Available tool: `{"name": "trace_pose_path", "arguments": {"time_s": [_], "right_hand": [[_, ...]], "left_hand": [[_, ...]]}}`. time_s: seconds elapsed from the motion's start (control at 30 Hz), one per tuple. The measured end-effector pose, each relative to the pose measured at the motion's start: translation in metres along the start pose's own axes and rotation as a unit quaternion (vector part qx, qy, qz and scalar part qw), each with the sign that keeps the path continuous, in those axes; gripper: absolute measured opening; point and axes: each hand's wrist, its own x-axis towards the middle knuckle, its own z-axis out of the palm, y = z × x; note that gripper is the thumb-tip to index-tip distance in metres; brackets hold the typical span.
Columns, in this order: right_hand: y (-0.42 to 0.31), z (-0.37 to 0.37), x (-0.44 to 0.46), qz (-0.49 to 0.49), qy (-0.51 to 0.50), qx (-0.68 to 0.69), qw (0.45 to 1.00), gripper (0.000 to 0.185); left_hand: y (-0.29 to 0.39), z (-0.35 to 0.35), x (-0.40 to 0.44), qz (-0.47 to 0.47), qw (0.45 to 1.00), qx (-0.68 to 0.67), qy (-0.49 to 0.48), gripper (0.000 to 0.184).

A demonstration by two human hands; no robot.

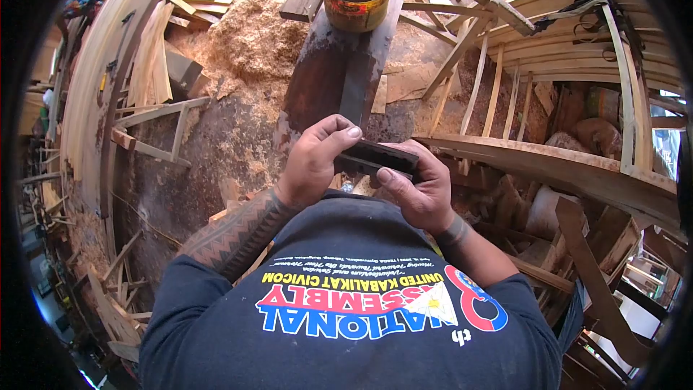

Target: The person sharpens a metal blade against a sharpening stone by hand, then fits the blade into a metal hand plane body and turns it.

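Observation:
Between my two hands is a dark rectangular block (pixel 379 157) with a groove or slot along it; its exact kind I cannot make out. My left hand (pixel 317 153) pinches its left end, the thumb lying on the upper edge. At the other end, my right hand (pixel 420 184) has its fingers behind the block and its thumb on the near side. Just beyond them a wet, dark-stained plank (pixel 315 87) runs away from me, bearing a long grey bar (pixel 356 90) that resembles a whetstone. Farther along the plank stands a round yellow tin (pixel 356 7) with liquid in it.
Wood shavings (pixel 249 47) are heaped beyond the plank on the left. A ribbed wooden boat-like frame (pixel 556 65) fills the right side. At left stands a tall curved timber (pixel 108 87), with a small wooden frame (pixel 162 133) near it.

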Motion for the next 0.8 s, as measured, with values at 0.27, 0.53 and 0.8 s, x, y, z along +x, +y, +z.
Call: {"name": "trace_pose_path", "arguments": {"time_s": [0.27,0.53,0.8], "right_hand": [[-0.001,0.002,0.002,0.012,-0.008,0.019,1.000,0.035],[0.006,0.004,0.002,0.019,0.000,0.016,1.000,0.034],[0.005,0.006,0.008,-0.096,0.001,-0.255,0.962,0.038]], "left_hand": [[-0.001,-0.001,-0.004,0.008,1.000,0.008,0.006,0.022],[-0.009,-0.004,-0.002,-0.004,0.999,-0.035,0.013,0.021],[-0.025,-0.008,0.007,-0.028,0.999,0.033,0.013,0.029]]}}
